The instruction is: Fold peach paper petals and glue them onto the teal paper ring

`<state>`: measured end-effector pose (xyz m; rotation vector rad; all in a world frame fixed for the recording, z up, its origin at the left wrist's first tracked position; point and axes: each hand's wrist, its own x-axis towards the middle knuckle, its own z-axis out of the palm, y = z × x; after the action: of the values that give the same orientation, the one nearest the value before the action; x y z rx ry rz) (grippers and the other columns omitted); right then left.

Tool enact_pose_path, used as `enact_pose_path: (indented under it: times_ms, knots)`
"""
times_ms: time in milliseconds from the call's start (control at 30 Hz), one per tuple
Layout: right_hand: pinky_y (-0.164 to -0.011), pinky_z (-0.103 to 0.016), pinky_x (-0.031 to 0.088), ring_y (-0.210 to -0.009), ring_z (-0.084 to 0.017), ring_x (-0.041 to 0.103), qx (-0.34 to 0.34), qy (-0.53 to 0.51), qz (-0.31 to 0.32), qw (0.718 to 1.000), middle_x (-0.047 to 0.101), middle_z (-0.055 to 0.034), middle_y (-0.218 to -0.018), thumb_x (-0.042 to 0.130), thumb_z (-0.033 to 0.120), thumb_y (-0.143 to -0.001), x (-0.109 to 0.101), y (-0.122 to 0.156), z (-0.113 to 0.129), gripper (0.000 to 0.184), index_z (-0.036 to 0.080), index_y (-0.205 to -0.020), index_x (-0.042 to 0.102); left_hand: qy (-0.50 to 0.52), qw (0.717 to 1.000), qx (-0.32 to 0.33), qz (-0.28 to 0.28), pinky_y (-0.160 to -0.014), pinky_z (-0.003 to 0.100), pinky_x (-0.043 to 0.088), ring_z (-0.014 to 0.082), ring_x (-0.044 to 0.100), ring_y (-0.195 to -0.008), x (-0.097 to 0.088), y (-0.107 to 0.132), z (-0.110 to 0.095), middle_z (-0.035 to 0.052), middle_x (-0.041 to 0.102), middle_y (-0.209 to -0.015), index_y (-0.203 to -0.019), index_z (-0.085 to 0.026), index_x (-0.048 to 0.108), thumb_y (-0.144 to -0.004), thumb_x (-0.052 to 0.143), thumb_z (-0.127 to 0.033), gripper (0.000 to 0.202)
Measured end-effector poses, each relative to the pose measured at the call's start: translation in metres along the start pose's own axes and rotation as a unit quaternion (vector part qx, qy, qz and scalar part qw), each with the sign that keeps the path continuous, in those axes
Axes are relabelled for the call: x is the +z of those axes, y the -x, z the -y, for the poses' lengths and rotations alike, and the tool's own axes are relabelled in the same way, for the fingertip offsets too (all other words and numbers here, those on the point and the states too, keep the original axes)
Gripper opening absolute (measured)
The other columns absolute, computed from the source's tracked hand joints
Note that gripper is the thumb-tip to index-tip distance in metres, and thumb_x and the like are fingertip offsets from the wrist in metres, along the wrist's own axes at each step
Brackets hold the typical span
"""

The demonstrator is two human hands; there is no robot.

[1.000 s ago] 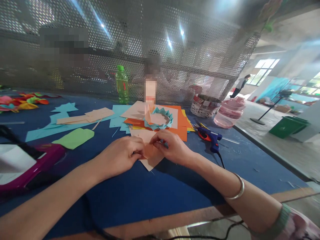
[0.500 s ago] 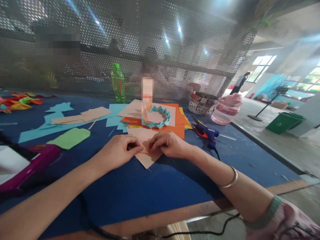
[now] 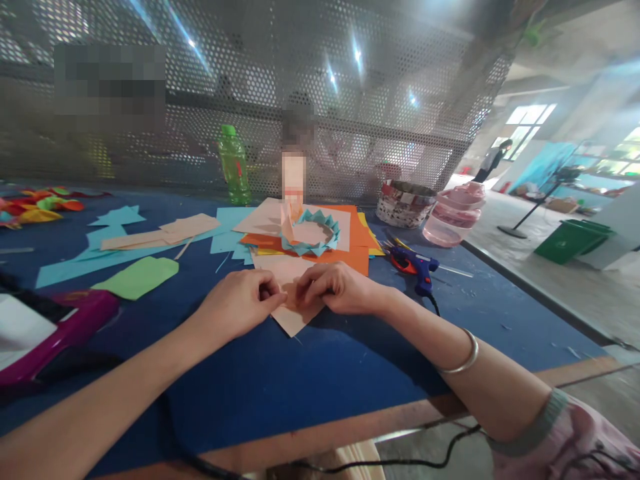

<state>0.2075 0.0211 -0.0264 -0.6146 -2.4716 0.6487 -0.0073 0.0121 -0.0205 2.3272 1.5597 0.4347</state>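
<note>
A peach-coloured sheet of paper lies on the blue tabletop with one corner pointing towards me. My left hand has thumb and fingers pinched at the sheet's left side. From the right, my right hand curls its fingers down onto the same sheet, its fingertips partly hidden. The two hands are close together but apart. Just beyond them, a light blue paper ring with a zigzag edge rests on stacked peach, orange and yellow sheets, with a folded peach strip standing at its left.
Blue paper pieces and a green paper piece lie left, near a purple device. On the right are a blue glue gun, red-handled scissors, a woven basket and a pink jug. A green bottle stands behind.
The fingers of my left hand have curled in slightly more. My right hand and the peach sheet are almost where they were; the view has shifted a little.
</note>
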Motion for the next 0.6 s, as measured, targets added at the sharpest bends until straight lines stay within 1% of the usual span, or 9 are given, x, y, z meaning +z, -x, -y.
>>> enact_pose_path:
  times_ms: [267, 400, 600]
  knots:
    - [-0.080, -0.023, 0.050, -0.085, -0.013, 0.065, 0.013, 0.011, -0.004, 1.000, 0.072, -0.0032, -0.092, 0.040, -0.009, -0.058, -0.0024, -0.0004, 0.0009, 0.044, 0.015, -0.073, 0.073, -0.017, 1.000, -0.018, -0.006, -0.057, 0.029, 0.035, 0.0182, 0.058, -0.064, 0.0006, 0.0000, -0.0022, -0.0002, 0.066, -0.067, -0.065, -0.023, 0.063, -0.075, 0.053, -0.041, 0.023]
    - [-0.080, -0.024, 0.051, -0.085, -0.013, 0.066, 0.022, 0.009, 0.000, 1.000, 0.072, -0.0045, -0.093, 0.038, -0.009, -0.058, -0.0034, -0.0005, 0.0038, 0.046, 0.014, -0.075, 0.074, -0.016, 1.000, -0.021, -0.005, -0.057, 0.029, 0.035, 0.0185, 0.058, -0.065, 0.0006, -0.0004, -0.0031, 0.0002, 0.066, -0.068, -0.065, -0.023, 0.063, -0.075, 0.054, -0.039, 0.021]
    - [-0.080, -0.023, 0.051, -0.086, -0.014, 0.066, 0.017, 0.012, -0.002, 1.000, 0.072, -0.0051, -0.094, 0.038, -0.009, -0.056, -0.0028, 0.0000, 0.0031, 0.047, 0.013, -0.075, 0.075, -0.014, 1.000, -0.027, -0.004, -0.056, 0.029, 0.034, 0.0184, 0.058, -0.064, 0.0009, 0.0006, -0.0038, -0.0001, 0.065, -0.068, -0.066, -0.023, 0.063, -0.076, 0.053, -0.040, 0.021]
